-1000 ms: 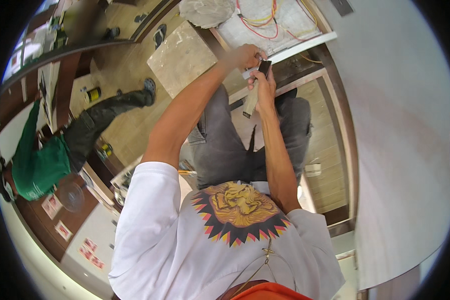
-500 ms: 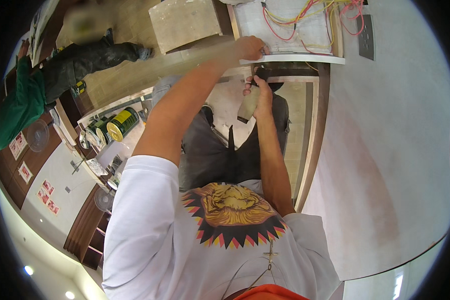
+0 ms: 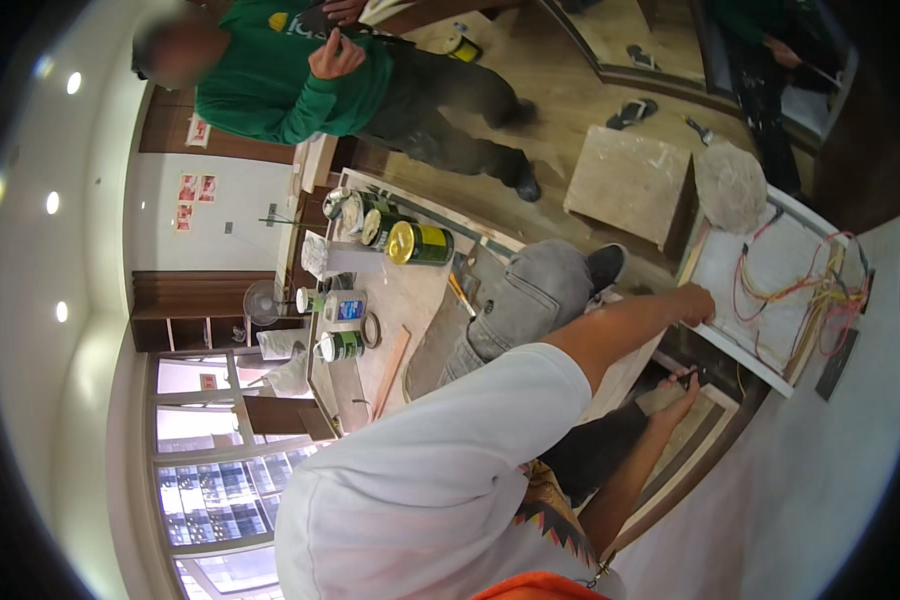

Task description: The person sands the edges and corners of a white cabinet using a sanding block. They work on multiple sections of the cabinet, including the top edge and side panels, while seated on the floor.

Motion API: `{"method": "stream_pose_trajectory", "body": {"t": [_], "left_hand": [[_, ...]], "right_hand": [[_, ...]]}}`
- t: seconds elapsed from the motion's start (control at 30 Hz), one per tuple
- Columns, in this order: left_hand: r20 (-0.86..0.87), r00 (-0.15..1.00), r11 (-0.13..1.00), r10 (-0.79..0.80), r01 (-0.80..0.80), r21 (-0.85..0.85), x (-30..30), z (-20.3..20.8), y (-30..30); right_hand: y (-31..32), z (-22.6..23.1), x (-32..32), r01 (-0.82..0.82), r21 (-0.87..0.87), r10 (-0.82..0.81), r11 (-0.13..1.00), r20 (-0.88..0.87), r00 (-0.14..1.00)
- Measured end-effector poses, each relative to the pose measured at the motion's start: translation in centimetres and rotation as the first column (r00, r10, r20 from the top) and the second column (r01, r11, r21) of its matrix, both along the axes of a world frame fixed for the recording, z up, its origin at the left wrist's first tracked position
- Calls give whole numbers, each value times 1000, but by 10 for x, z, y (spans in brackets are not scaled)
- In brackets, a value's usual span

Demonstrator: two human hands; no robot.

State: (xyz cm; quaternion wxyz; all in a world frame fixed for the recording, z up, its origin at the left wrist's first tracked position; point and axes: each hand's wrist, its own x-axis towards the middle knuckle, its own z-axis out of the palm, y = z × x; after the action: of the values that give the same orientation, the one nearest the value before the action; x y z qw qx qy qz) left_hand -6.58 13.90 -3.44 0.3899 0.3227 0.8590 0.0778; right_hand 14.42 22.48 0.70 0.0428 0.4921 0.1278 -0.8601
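We position the left hand point(image 3: 692, 304) at the end of the tray's point(image 3: 715, 262) white edge, fingers curled; we cannot tell whether it grasps anything. We hold the dark tool point(image 3: 692, 377) in the right hand point(image 3: 678, 398), fingers closed around it, just beside the same edge. Red and yellow wires point(image 3: 805, 295) lie in the tray. Cans point(image 3: 420, 243) stand on the table point(image 3: 410, 295), near a co-worker point(image 3: 300, 80) in green.
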Motion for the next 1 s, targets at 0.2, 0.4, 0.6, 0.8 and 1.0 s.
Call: {"method": "stream_pose_trajectory", "body": {"t": [0.2, 0.4, 0.6, 0.8, 1.0], "left_hand": [[-31, 998, 999, 54, -53, 5, 11, 18, -4], [0, 999, 998, 53, -53, -25, 7, 12, -4], [-21, 1000, 997, -21, 19, -74, 1, 13, -3], [50, 998, 999, -40, 40, -9, -3, 10, -5], [58, 996, 997, -70, 72, -38, -7, -8, -15]], "right_hand": [[-13, 10, -8, 54, 14, -54, 998, -2, 999], [-18, 6, -23, 122, 4, -121, 993, -41, 992], [-17, 6, -24, 178, 39, -178, 983, -7, 984], [-17, -15, -21, 233, 70, -233, 970, -4, 972], [-30, -25, -32, 253, 100, -260, 962, 61, 964]]}}
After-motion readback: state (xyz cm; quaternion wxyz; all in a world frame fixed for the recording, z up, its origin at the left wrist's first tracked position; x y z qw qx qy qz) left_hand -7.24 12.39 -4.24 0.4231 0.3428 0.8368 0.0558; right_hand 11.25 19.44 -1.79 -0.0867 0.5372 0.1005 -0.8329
